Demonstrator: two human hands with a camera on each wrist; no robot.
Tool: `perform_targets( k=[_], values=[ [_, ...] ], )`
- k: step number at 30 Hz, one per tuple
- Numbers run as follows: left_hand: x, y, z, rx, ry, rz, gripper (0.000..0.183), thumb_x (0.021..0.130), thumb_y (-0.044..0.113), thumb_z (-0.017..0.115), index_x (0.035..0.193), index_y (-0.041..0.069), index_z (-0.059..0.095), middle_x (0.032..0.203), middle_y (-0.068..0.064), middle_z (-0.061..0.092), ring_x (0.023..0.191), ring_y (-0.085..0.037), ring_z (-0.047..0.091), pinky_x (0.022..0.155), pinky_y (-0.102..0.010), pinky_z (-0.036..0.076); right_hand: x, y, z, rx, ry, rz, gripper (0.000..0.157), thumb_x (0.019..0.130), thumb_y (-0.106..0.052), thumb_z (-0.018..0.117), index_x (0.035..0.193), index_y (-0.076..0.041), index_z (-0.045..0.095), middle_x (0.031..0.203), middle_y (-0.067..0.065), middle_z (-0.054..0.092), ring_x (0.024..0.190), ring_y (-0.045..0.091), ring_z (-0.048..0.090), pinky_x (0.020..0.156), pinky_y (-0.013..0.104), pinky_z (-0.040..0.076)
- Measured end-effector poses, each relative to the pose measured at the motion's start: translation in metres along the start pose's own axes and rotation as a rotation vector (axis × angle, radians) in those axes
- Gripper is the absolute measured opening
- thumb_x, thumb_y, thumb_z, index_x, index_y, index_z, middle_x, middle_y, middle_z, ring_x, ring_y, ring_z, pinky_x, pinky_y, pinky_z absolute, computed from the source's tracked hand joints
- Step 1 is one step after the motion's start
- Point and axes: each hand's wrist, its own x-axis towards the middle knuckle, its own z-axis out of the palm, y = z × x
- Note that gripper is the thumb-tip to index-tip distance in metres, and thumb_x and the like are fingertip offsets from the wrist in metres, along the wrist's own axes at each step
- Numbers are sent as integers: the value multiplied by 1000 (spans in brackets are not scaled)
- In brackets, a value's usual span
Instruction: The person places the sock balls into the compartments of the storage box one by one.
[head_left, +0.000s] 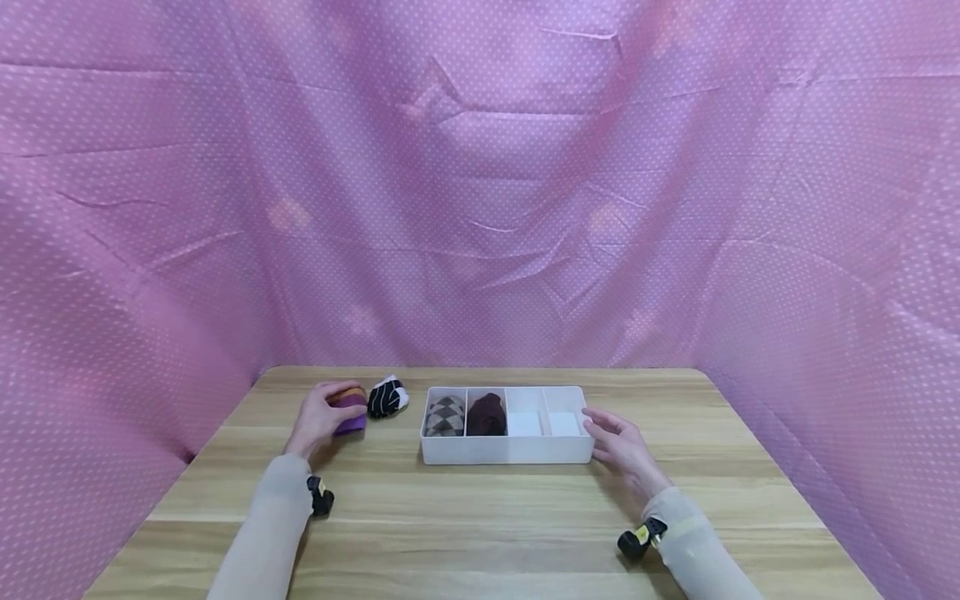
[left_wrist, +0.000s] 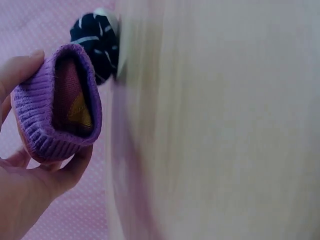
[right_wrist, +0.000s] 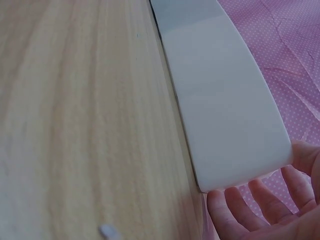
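Observation:
My left hand [head_left: 321, 417] grips a rolled-up purple sock [left_wrist: 37, 112] with maroon and mustard parts, thumb on one side and fingers on the other. Its ribbed cuff opening faces the camera in the left wrist view. Just beyond it lies a rolled black-and-white sock [head_left: 387, 398] on the table. Over on the other side, my right hand [head_left: 622, 446] touches the right end of a white divided box [head_left: 480, 451], fingertips along the end wall with the fingers loosely extended. A brown argyle sock [head_left: 446, 417] fills the leftmost compartment, and a dark maroon sock [head_left: 487, 415] sits in the one beside it.
The box's two right-hand compartments [head_left: 524, 423] show bare white floors. Everything stands on a wood-grain table [head_left: 465, 533], with a pink dotted curtain [head_left: 480, 208] behind its far edge and along both sides.

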Motion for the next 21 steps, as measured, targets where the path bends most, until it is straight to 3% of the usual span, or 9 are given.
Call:
perform_targets(
  k=[4, 10, 15, 21],
  values=[
    [-1, 6, 3, 44, 28, 30, 58, 77, 22, 84, 130, 9, 63, 135, -23, 49, 116, -43, 52, 97, -55, 46, 0, 0, 1, 3, 4, 14, 48, 97, -22, 61, 143, -9, 49, 150, 17, 43, 121, 24, 57, 100, 40, 50],
    [-5, 21, 8, 20, 21, 57, 57, 76, 28, 85, 128, 15, 65, 136, -18, 54, 113, -38, 56, 92, -50, 50, 0, 2, 3, 1, -1, 13, 48, 98, -21, 61, 143, -8, 49, 149, 17, 44, 113, 17, 60, 99, 39, 51],
    [-6, 44, 12, -62, -50, 79, 57, 77, 37, 83, 128, 23, 65, 135, -9, 58, 114, -32, 56, 92, -45, 50, 1, 0, 1, -5, -3, 9, 50, 97, -25, 61, 143, -10, 48, 150, 16, 43, 111, 15, 60, 100, 39, 51],
    [-5, 62, 20, -60, -94, 119, 60, 75, 42, 83, 129, 23, 64, 134, -12, 57, 116, -33, 54, 94, -47, 49, 1, 0, 0, -15, -1, 5, 51, 97, -25, 62, 143, -9, 48, 149, 17, 44, 112, 17, 60, 100, 40, 50]
  ],
)
